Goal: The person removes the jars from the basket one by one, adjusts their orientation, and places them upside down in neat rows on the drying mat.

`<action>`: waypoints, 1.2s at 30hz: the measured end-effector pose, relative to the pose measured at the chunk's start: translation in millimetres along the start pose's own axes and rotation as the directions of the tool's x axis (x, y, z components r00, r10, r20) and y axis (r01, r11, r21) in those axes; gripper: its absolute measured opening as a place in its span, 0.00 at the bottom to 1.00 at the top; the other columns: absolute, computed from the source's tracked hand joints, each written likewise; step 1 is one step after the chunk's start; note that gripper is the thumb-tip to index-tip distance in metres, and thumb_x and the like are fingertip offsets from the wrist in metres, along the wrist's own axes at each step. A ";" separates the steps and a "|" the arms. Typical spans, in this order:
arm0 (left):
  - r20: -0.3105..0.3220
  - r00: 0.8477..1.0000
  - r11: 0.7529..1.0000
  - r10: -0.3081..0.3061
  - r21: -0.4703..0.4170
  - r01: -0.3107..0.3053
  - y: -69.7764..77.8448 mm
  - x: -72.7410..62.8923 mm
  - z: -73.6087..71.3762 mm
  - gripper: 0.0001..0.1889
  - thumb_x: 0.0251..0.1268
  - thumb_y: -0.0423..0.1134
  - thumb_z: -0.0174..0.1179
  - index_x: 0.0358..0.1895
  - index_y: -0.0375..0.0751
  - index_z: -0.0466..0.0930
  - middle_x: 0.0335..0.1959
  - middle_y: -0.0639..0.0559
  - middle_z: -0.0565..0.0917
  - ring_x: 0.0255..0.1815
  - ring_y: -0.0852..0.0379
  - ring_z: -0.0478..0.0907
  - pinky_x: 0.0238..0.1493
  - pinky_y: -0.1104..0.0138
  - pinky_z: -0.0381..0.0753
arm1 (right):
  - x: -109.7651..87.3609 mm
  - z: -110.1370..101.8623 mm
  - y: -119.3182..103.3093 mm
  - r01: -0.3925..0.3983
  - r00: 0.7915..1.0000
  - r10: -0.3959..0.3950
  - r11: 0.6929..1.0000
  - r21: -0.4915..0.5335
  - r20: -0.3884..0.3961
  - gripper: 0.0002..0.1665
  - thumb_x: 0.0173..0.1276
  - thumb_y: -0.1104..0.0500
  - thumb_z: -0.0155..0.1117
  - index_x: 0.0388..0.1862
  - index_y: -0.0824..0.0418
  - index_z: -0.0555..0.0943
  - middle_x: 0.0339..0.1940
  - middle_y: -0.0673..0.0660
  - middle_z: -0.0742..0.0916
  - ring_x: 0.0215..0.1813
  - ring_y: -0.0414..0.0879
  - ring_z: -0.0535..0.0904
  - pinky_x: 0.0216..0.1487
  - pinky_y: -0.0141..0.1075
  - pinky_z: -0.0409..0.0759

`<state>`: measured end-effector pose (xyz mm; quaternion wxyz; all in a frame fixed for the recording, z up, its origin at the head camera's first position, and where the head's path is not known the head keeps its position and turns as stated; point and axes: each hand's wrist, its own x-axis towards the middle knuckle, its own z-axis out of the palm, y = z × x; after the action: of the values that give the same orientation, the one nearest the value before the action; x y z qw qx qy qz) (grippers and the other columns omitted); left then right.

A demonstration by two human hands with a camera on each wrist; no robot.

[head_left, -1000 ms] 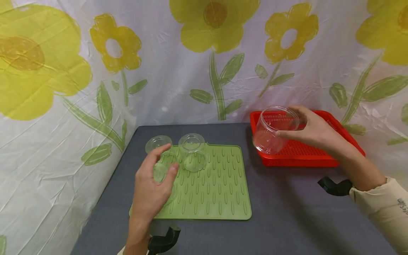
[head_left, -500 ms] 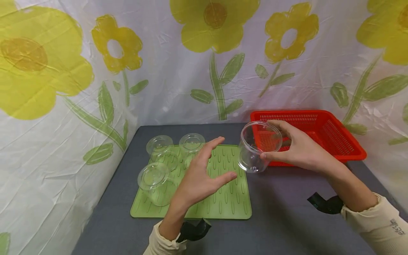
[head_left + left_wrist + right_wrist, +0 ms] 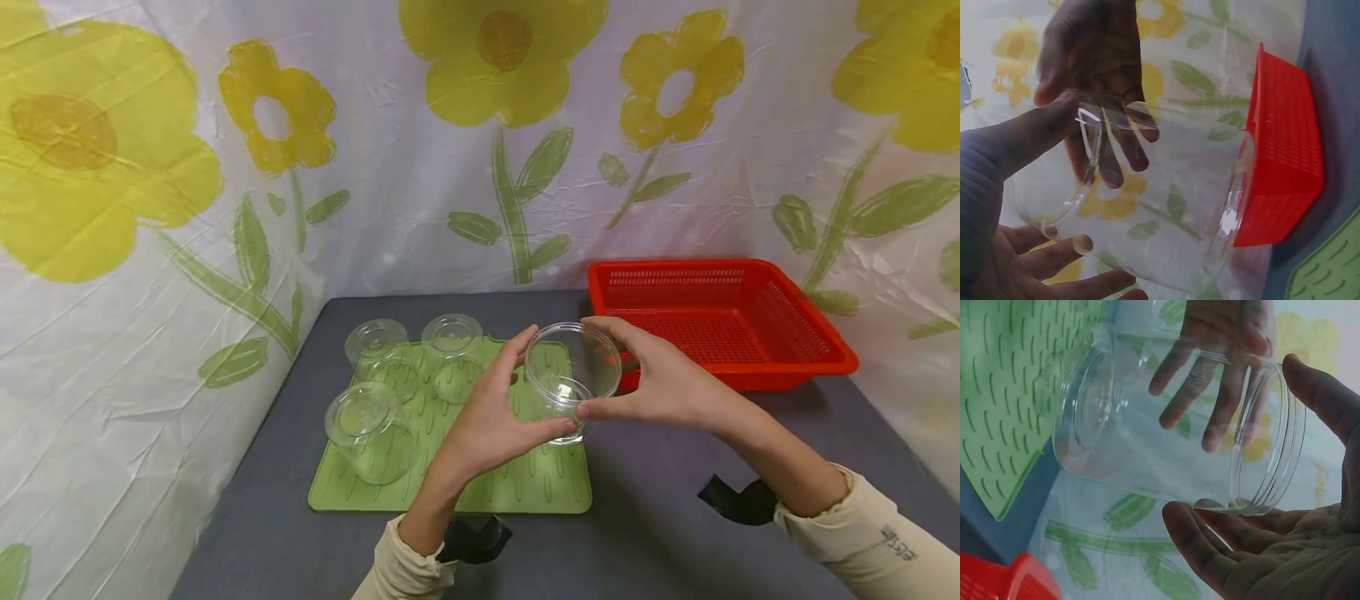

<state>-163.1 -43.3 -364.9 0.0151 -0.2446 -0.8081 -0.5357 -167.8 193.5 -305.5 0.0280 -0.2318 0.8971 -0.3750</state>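
A clear plastic jar point(image 3: 562, 392) is held above the right part of a green ridged mat point(image 3: 487, 492), its mouth upward and slightly tilted. My right hand point(image 3: 667, 383) grips it near the rim, thumb in front and fingers behind. From the other side, my left hand point(image 3: 491, 425) also holds it; in the left wrist view the thumb touches the jar point(image 3: 1166, 181) at its rim and the fingers curve along its side. Three similar clear jars, one of them a front jar point(image 3: 375, 433), stand on the mat's left part, apparently upside down.
Behind and to the right, a red perforated plastic basket point(image 3: 817, 362) sits on the dark grey table point(image 3: 645, 517). A white cloth point(image 3: 390, 200) with yellow flowers hangs at the back and left. Each wrist wears a black band with a curved piece.
My right hand has brought the jar left and nearer, from over the basket to above the mat. My left hand has moved right from the standing jars and taken hold of the same jar.
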 end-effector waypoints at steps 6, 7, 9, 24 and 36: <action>-0.015 1.000 0.999 -0.010 -0.050 0.009 -7.2 0.0 2.2 0.55 0.50 0.46 0.80 0.79 0.66 0.54 0.77 0.62 0.66 0.76 0.54 0.66 0.72 0.52 0.72 | 1.2 6.0 -0.3 -0.003 1.000 0.003 1.000 -0.009 -0.003 0.58 0.51 0.42 0.83 0.77 0.56 0.65 0.65 0.55 0.80 0.60 0.55 0.77 0.46 0.39 0.84; -0.018 1.000 0.999 -0.005 -0.052 0.005 -8.3 -0.1 2.4 0.54 0.50 0.46 0.80 0.79 0.65 0.54 0.77 0.61 0.67 0.76 0.53 0.67 0.71 0.52 0.73 | 1.4 6.9 0.0 -0.004 1.000 0.003 1.000 -0.006 -0.002 0.59 0.51 0.42 0.83 0.77 0.56 0.65 0.65 0.56 0.80 0.60 0.55 0.77 0.46 0.39 0.84; -0.024 1.000 0.999 0.004 -0.050 -0.005 -9.9 -0.6 2.7 0.54 0.50 0.46 0.80 0.79 0.64 0.55 0.76 0.61 0.67 0.76 0.53 0.67 0.71 0.53 0.74 | 1.5 8.6 0.7 -0.004 1.000 0.004 1.000 -0.002 -0.003 0.59 0.51 0.42 0.83 0.77 0.56 0.65 0.65 0.56 0.80 0.60 0.55 0.77 0.45 0.39 0.84; -0.088 0.996 0.995 0.019 -0.098 -0.028 -20.3 -4.5 0.6 0.53 0.51 0.40 0.80 0.79 0.59 0.56 0.74 0.59 0.70 0.73 0.50 0.71 0.68 0.49 0.76 | -1.2 17.5 14.3 0.059 0.998 -0.056 0.995 0.082 -0.038 0.62 0.55 0.47 0.83 0.82 0.49 0.57 0.79 0.54 0.69 0.71 0.55 0.71 0.64 0.59 0.77; -0.087 0.994 0.948 0.067 -0.304 -0.090 -23.2 -11.4 -2.9 0.51 0.58 0.43 0.76 0.81 0.55 0.52 0.79 0.50 0.65 0.74 0.44 0.70 0.68 0.36 0.72 | 0.3 32.2 37.6 0.175 0.984 -0.163 0.969 0.174 -0.078 0.63 0.55 0.55 0.82 0.83 0.39 0.55 0.78 0.51 0.70 0.67 0.54 0.74 0.62 0.62 0.73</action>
<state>-163.4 -57.3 -386.9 0.0286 -0.2556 -0.7034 -0.6626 -175.7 195.0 -354.3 -0.0113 -0.2920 0.8370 -0.4627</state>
